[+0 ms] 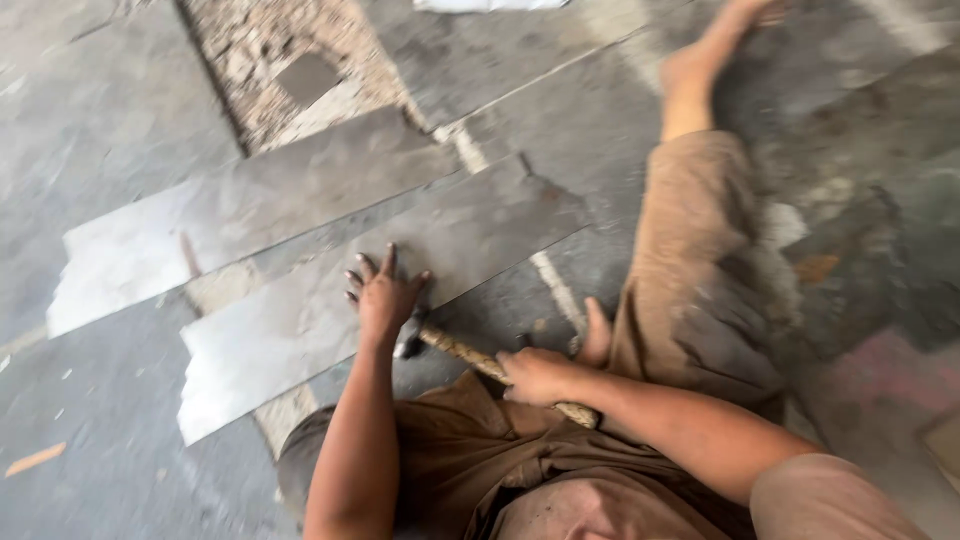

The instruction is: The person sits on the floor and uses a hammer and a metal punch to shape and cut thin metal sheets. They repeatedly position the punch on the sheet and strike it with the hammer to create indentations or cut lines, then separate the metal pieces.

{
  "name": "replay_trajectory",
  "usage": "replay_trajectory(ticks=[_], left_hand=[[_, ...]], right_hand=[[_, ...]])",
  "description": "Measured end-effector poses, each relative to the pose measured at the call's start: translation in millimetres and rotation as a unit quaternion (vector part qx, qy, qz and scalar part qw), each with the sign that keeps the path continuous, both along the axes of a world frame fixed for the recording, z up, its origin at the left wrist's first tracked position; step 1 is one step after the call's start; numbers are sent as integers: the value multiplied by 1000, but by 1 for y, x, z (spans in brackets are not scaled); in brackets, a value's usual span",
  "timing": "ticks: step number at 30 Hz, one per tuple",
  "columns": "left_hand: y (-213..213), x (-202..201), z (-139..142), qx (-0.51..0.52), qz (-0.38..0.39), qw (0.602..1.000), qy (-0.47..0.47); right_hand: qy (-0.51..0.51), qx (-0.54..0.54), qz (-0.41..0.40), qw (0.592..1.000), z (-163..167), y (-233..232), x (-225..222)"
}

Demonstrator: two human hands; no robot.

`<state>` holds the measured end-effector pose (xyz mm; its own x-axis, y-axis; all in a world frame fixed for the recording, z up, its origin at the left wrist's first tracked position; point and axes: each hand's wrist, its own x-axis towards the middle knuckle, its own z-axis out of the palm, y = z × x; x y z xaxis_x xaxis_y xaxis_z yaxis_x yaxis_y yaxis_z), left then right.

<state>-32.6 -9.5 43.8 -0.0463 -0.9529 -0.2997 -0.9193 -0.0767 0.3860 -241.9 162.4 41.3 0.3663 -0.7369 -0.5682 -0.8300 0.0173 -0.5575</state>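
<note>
I sit on a concrete floor with my legs spread. My left hand [384,293] lies flat, fingers apart, on the near edge of a grey metal sheet [300,320]. My right hand [535,376] is closed around the wooden handle of a hammer [470,355]. The hammer's dark metal head rests by the sheet's edge, just right of my left wrist. A second metal sheet [240,210] lies beyond the first, partly overlapped by it.
My right leg in brown trousers [690,260] stretches out to the upper right, bare foot [715,40] at the far end. A patch of broken rubble [280,70] lies at the top. A small orange scrap [35,459] sits at the lower left.
</note>
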Motion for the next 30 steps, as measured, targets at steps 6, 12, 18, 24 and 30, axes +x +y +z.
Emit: replay_trajectory(ticks=[6,12,18,24,30], left_hand=[[-17,15,-4,86,11,993,-74],[-39,94,-3,129,32,982,-135],[13,174,-6,58,60,987,-134],[29,146,10,216,173,948,-157],[15,24,8,239,176,953,-60]], right_hand=[[-199,167,-202,944,-3,-6,-1],[-180,49,-264,946,37,-9,-32],[-288,-305,-255,871,90,-19,-76],[-354,-345,-277,824,90,-77,-114],[-245,-280,-294,880,11,-103,-114]])
